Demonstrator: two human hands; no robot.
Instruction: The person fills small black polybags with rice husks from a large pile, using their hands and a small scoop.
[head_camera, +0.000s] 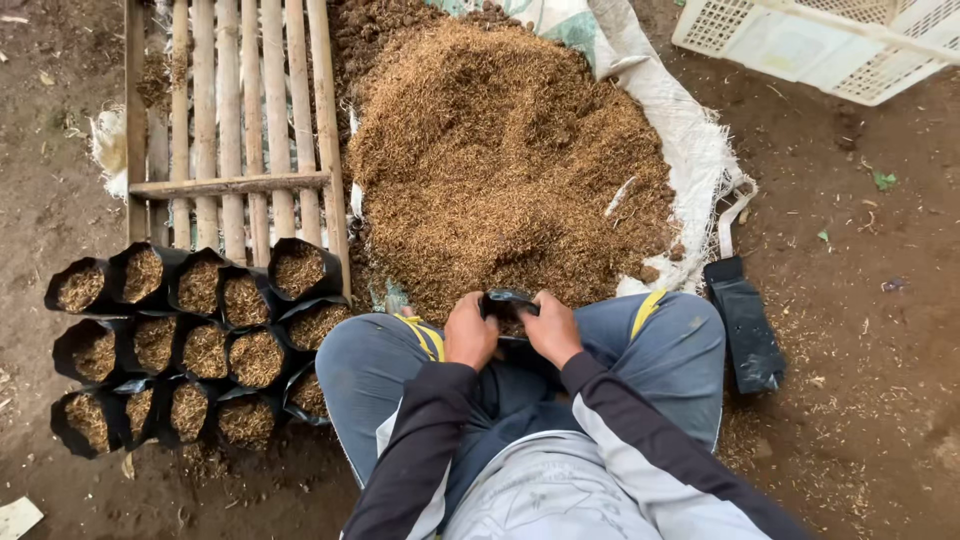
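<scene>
Bag (508, 303), small and black, sits clamped between our left hand (469, 332) and right hand (551, 330), husk pile (500, 160) at twelve o'clock.

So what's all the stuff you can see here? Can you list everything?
husk pile: one, golden brown, centre, heaped on the sack
woven sack: one, white, spread under the pile
filled grow bags: about fifteen, black with brown filling, in rows at left
bamboo slat rack: one, pale tan, top left, lying flat on the ground
plastic crate: one, white, top right corner
stack of empty bags: one, black, on the ground at right
small black bag: one, held between both hands
dirt ground: dark brown, all around
knees in jeans: two, blue, bottom centre
left hand: on the bag's left side
right hand: on the bag's right side
</scene>
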